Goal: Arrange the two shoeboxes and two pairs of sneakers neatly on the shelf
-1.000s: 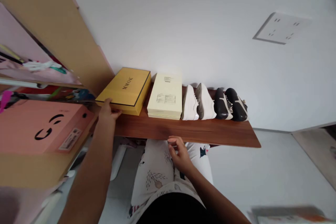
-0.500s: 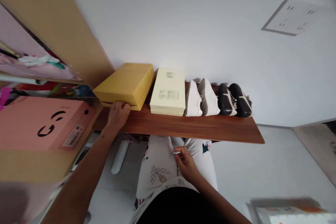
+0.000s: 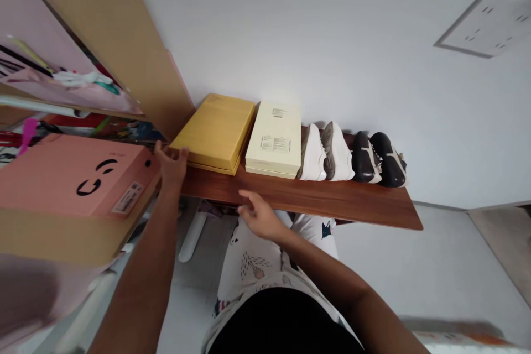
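A closed yellow shoebox (image 3: pixel 218 130) lies on the brown wooden board (image 3: pixel 315 199), its lid on. My left hand (image 3: pixel 172 165) is at the box's front left corner, fingers spread, with one fingertip against the corner. Close to the front edge of the board hovers my right hand (image 3: pixel 260 214), open and pointing left, with nothing visible in it. Right of the yellow box lies a cream shoebox (image 3: pixel 276 135) with printed labels. Beyond it stand a pair of white shoes (image 3: pixel 338 149) and a pair of black shoes with pale trim (image 3: pixel 385 160).
On the left, a pink box (image 3: pixel 108 177) sits on a tan shelf (image 3: pixel 53 235), close beside my left arm. An upright tan panel (image 3: pixel 124 50) rises behind it. The wall (image 3: pixel 298 27) backs the board, with a socket plate (image 3: pixel 483 25) at upper right.
My left hand has moved from the yellow box's front edge to its left corner, and the box's raised lid now sits level. My right hand has risen toward the board and opened.
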`<state>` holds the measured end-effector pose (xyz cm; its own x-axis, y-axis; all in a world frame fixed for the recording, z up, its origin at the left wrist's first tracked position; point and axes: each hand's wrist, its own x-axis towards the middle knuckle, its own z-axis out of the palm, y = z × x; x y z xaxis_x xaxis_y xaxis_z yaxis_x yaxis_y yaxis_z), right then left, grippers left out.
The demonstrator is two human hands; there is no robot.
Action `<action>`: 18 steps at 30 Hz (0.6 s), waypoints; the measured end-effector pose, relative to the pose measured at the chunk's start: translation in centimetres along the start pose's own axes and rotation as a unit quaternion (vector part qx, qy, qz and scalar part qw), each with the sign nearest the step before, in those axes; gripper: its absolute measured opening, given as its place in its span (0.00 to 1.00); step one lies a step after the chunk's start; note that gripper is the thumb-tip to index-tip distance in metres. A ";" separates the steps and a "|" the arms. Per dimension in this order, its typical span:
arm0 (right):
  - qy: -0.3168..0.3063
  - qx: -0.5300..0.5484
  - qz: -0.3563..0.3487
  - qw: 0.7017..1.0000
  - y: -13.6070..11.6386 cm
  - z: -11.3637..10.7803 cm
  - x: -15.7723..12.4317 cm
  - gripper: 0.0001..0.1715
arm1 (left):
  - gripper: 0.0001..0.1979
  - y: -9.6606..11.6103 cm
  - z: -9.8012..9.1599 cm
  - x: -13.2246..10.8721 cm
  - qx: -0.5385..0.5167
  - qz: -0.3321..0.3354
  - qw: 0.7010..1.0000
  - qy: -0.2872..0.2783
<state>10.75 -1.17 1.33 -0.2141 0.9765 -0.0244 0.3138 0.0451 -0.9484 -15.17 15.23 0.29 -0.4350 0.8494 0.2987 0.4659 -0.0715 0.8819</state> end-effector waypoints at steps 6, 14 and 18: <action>0.017 -0.024 0.062 0.998 -3.7 3.7 10.6 0.47 | 0.21 0.6 3.0 -1.3 -0.037 -0.080 0.996 -0.022; 0.092 -0.053 -0.043 0.993 -4.4 3.7 9.1 0.38 | 0.28 1.8 5.4 -0.5 -0.135 -0.144 0.979 0.042; 0.151 -0.058 -0.077 0.984 -4.2 2.2 9.4 0.41 | 0.26 1.3 5.4 0.9 -0.161 -0.127 0.978 0.031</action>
<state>5.36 7.35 4.43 0.0110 0.9734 0.2287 0.4058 0.2047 -0.8907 -10.82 18.73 -0.24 -0.5565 0.8281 0.0674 0.0731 -0.0320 0.9968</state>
